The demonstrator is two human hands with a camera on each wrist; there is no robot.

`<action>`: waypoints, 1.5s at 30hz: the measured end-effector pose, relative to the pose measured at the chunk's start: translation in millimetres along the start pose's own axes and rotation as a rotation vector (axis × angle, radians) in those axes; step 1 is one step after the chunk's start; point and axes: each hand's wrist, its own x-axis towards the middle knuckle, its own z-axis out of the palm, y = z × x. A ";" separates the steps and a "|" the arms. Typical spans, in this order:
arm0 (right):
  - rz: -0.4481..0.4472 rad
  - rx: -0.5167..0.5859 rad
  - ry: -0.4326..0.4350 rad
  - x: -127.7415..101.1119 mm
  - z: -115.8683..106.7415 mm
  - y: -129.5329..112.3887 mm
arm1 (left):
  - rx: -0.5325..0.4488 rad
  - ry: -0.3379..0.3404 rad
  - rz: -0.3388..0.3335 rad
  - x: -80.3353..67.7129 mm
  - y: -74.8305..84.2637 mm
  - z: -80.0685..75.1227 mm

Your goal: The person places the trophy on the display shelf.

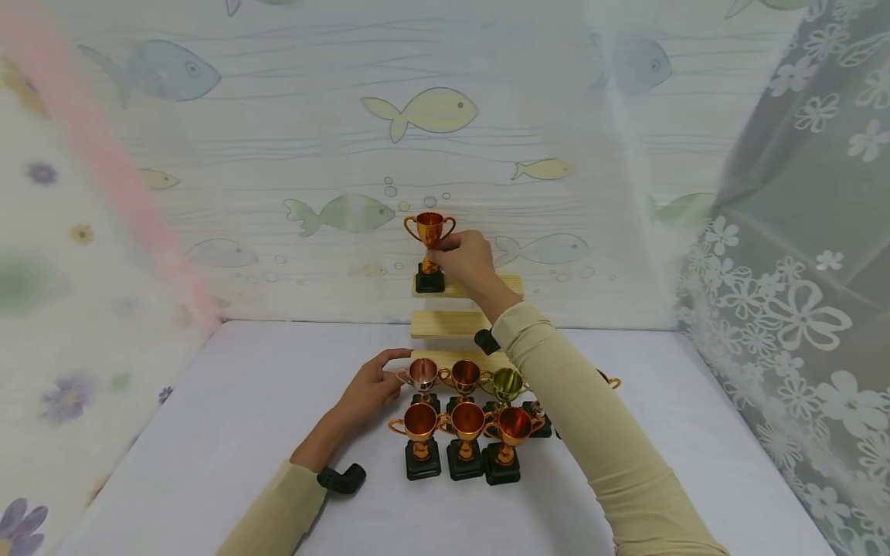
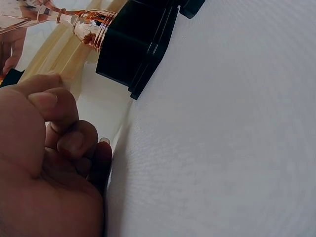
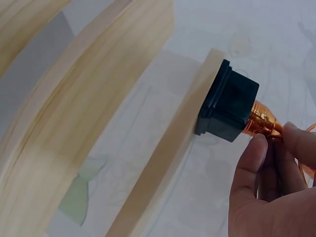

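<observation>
My right hand [image 1: 469,262] pinches a bronze-coloured trophy cup [image 1: 429,228] by its stem. In the right wrist view, the cup's square black base [image 3: 232,106] sits at the left end of the top wooden step [image 1: 490,286]. Low on the left, my left hand [image 1: 365,390] has its index finger at the left end of the lowest step [image 1: 452,357]. Its other fingers are loosely bent and hold nothing in the left wrist view [image 2: 49,148]. Close beside it stands a pinkish trophy cup [image 1: 423,372] on a black base.
Below the wooden stand, several trophy cups stand in rows, including a gold one [image 1: 507,384] and an orange-red one [image 1: 514,425]. My right sleeve [image 1: 591,432] hides part of the cups on the right. The middle step [image 1: 445,324] lies between the other two. A fish-patterned curtain [image 1: 278,154] hangs behind.
</observation>
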 end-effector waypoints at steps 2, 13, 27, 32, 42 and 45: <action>-0.005 -0.013 -0.002 0.6 -0.6 1.1 | 0.001 0.005 -0.004 -0.2 0.7 0.7; 0.000 0.029 -0.108 -13.4 -27.1 -0.6 | 0.035 0.032 -0.026 -1.3 4.0 -1.3; -0.069 -0.086 -0.210 -54.0 -105.4 10.3 | -0.003 -0.046 -0.008 -1.1 3.2 0.2; -0.101 -0.123 -0.203 -73.2 -130.4 28.0 | -0.006 -0.059 -0.004 -0.8 2.6 -0.8; -0.059 -0.136 -0.140 -108.0 -168.9 79.1 | -0.013 -0.051 0.002 0.2 5.1 0.9; -0.039 -0.121 -0.137 -115.5 -177.9 94.0 | -0.016 -0.046 0.000 0.1 4.8 1.3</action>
